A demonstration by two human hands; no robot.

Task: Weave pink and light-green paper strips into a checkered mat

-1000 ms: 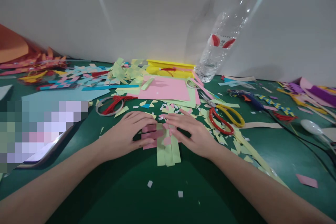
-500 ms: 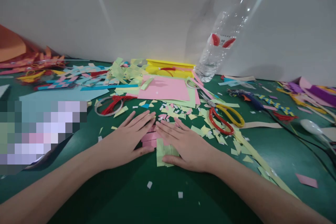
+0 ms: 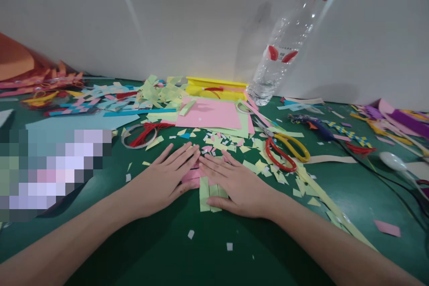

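Pink paper strips [image 3: 190, 177] and light green paper strips [image 3: 204, 196] lie crossed on the green table, mostly covered by my hands. My left hand [image 3: 172, 174] rests flat over the pink strips, fingers stretched out and thumb along their lower edge. Over the green strips lies my right hand [image 3: 234, 183], palm down, with its thumb across them. The fingertips of both hands meet or nearly meet at the top of the strips. Just beyond them are small paper scraps [image 3: 219, 142]. Scissors [image 3: 281, 147] with one red and one yellow handle lie to the right.
A clear bottle [image 3: 281, 44] leans against the grey wall behind pink paper sheets [image 3: 209, 114]. A tape roll [image 3: 139, 136] with red tassel threads sits at left. At right are a glue gun [image 3: 315, 126] with its cord and a white spoon [image 3: 395, 161].
My left hand has shifted slightly right, its thumb now over the pink strips' edge. My right hand stays almost in place. The view has tilted a little.
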